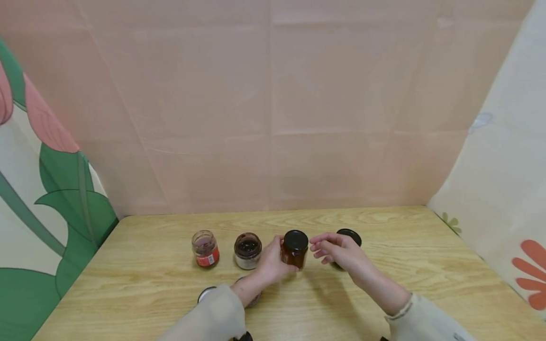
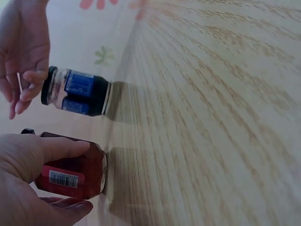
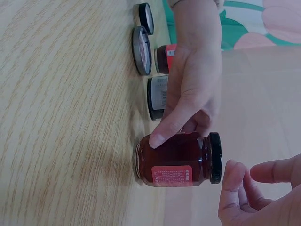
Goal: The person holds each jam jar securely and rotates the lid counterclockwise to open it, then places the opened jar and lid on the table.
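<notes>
My left hand (image 1: 270,263) grips a dark red glass jar (image 1: 294,258) around its side, thumb and fingers on the glass. The jar stands upright with a black lid (image 3: 216,158) on its mouth and a red label (image 3: 171,174). Whether its base touches the table cannot be told. Just right of the lid is my right hand (image 1: 341,251), fingers loosely bent, holding nothing and apart from the jar. Partly behind that hand stands another black-lidded jar, whose blue label (image 2: 80,84) shows in the left wrist view.
Left of the hands stand two lidless jars: one with a red label (image 1: 207,258), one dark-filled with a pale label (image 1: 248,260). Two loose lids lie nearer me, a larger lid (image 3: 141,51) and a smaller lid (image 3: 146,19), partly hidden by the left arm in the head view.
</notes>
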`<state>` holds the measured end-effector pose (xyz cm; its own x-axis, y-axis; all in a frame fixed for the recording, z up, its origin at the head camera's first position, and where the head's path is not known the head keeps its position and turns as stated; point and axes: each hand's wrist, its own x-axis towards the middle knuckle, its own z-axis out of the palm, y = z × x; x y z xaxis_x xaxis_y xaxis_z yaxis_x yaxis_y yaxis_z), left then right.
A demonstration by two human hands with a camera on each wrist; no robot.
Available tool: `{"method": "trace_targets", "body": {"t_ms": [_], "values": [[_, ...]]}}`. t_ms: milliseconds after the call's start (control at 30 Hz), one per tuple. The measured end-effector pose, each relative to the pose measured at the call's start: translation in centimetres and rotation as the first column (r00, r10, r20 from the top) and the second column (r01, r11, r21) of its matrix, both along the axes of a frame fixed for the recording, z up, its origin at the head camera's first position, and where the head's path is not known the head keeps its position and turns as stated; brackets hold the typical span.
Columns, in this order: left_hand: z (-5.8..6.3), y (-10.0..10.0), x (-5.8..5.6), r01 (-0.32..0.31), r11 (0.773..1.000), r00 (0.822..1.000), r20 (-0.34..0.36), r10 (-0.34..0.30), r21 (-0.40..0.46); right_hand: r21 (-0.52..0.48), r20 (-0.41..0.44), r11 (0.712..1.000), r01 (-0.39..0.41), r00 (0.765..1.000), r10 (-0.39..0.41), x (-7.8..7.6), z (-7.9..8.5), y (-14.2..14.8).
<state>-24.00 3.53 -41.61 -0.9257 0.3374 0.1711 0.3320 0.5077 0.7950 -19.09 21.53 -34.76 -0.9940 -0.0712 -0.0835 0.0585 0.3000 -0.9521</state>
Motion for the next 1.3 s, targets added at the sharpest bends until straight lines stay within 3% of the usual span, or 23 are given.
{"method": "trace_targets", "body": {"t_ms": [233, 567, 933, 1133, 1300], "values": [[-0.7, 0.4, 0.1, -0.023, 1.000, 0.998, -0.054, 0.023, -0.002, 0.001, 0.005, 1.000, -0.004, 1.000, 0.004, 0.0, 0.0, -0.1], [-1.4, 0.8, 0.1, -0.040, 0.999, 0.998, -0.051, 0.041, 0.027, -0.004, 0.010, 1.000, -0.015, 1.000, 0.015, 0.1, -0.2, -0.1], [-1.1, 0.4, 0.3, -0.080, 0.997, 0.996, -0.029, 0.080, 0.023, -0.004, 0.001, 1.000, 0.004, 1.000, -0.004, 0.2, -0.4, 0.1], [-0.7, -0.2, 1.2, -0.055, 0.998, 0.998, 0.022, 0.054, 0.026, 0.019, 0.000, 1.000, 0.024, 1.000, -0.024, 0.2, -0.6, 0.2], [-0.8, -0.7, 1.6, -0.039, 0.999, 0.999, -0.005, 0.039, 0.028, 0.048, -0.007, 0.998, 0.041, 0.999, -0.040, 0.3, -1.1, 0.1]]}}
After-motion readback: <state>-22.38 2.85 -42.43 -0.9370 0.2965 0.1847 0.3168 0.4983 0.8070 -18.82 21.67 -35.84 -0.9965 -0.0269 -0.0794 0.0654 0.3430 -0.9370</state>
